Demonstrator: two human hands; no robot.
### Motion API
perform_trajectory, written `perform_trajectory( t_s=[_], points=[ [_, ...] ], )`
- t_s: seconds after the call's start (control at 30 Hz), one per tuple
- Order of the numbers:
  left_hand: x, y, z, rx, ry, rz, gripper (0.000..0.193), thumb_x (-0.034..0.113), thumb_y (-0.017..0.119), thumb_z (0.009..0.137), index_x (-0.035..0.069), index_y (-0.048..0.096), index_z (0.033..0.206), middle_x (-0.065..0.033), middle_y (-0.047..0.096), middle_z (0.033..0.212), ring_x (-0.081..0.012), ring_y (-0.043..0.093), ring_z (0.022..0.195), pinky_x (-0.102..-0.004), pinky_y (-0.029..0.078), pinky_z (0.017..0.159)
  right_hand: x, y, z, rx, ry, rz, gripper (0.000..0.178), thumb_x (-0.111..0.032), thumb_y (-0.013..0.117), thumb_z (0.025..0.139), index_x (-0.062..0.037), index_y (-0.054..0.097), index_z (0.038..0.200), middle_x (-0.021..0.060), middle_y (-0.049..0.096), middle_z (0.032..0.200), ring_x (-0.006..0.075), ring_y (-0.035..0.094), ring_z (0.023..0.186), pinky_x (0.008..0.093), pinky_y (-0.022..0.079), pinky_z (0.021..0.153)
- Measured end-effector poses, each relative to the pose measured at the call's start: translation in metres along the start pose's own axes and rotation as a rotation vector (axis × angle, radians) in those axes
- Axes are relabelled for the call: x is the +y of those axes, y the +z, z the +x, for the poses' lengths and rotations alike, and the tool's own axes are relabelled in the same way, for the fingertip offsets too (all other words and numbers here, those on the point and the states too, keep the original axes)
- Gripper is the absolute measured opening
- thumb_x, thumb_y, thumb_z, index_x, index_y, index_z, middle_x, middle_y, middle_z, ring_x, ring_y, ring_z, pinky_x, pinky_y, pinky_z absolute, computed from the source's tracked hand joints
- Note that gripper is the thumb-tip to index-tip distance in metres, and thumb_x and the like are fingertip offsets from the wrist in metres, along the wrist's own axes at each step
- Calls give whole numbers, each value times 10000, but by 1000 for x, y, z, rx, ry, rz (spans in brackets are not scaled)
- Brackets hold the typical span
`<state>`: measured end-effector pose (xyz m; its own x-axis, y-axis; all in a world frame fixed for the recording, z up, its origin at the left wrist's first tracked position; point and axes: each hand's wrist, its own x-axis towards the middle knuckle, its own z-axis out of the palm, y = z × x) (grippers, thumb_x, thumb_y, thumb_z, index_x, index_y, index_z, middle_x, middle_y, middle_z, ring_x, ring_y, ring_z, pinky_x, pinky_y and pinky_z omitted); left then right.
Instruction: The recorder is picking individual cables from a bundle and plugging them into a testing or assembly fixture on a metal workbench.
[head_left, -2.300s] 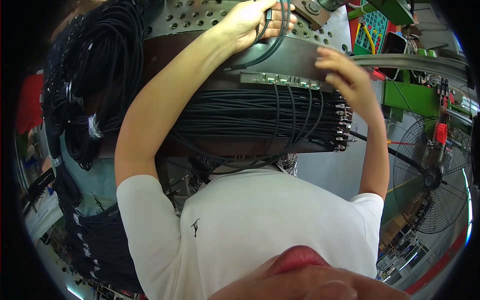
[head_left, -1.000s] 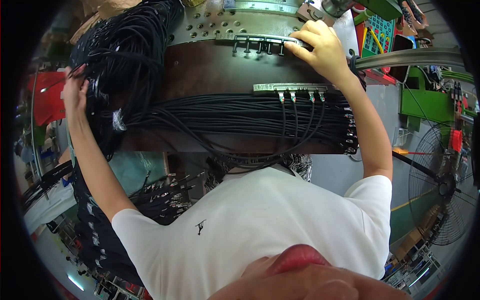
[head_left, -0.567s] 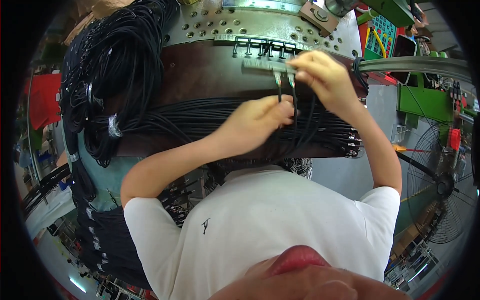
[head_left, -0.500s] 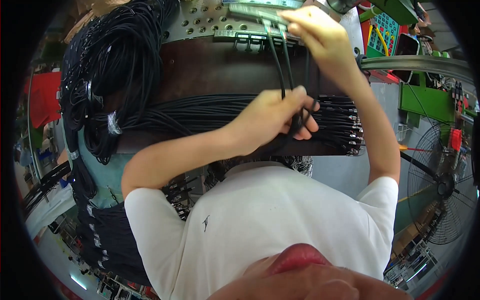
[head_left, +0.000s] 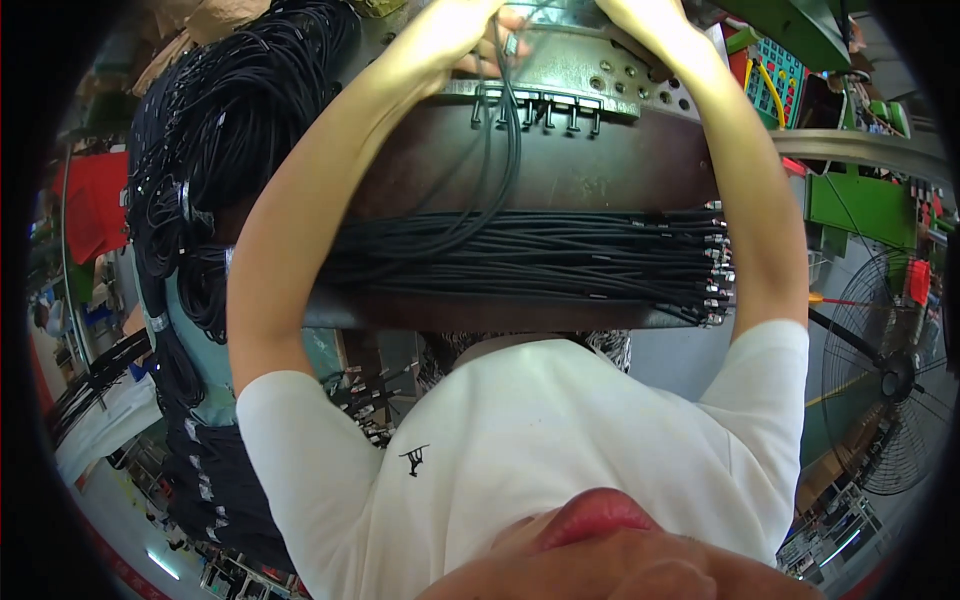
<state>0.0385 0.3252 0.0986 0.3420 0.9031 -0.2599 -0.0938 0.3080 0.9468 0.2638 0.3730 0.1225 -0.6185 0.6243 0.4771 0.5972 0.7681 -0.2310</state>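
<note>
"Bench first?"
"Brown, with a bundle of black cables lying across it."
"Hands?"
"Left hand, up top, has bent fingers with loose cables against them; whether they pinch, I can't tell. Right hand runs past the upper edge, fingers out of sight."
"Smaller things?"
"Black-pegged metal strip along the bench's far side."
"Any print?"
"Small dark figure on the white shirt."

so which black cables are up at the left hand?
The few strands looping up past the pegged bar to the left hand; others lie in the bench row or left heap.
</note>
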Motion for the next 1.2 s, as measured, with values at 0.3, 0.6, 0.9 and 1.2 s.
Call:
perform_trajectory(
  t_s=[0.3,0.6,0.9,1.2],
  points=[
    [-17,-27,38,413,1327,1505,305,165,584,910,41,625,1185,-103,650,1139,-251,627,1031,-335,496,893,11,16,-8,86,-114,-111,337,-92,569,798,-40,640,1123,195,646,983,359,635,879,459,501,789],
    [-3,-1,35,471,688,1169,202,188,593,859,27,688,934,-195,683,901,-343,657,824,-425,518,734,28,30,-13,-53,67,-226,293,-242,578,845,-24,647,1027,218,637,1011,382,620,914,486,492,817],
    [11,7,16,463,452,1388,365,273,677,846,23,638,1108,-222,641,1046,-393,612,954,-471,490,844,26,10,-12,-30,335,-15,387,-287,677,818,-25,649,1101,215,656,1018,361,627,938,445,480,873],
    [-17,33,-223,-644,-117,477,491,337,569,972,14,540,1341,-172,591,1319,-262,594,1204,-358,450,1033,-1,-105,-273,589,372,67,221,-73,432,1016,29,498,1201,201,595,1196,267,603,1086,385,482,957]
  ],
)
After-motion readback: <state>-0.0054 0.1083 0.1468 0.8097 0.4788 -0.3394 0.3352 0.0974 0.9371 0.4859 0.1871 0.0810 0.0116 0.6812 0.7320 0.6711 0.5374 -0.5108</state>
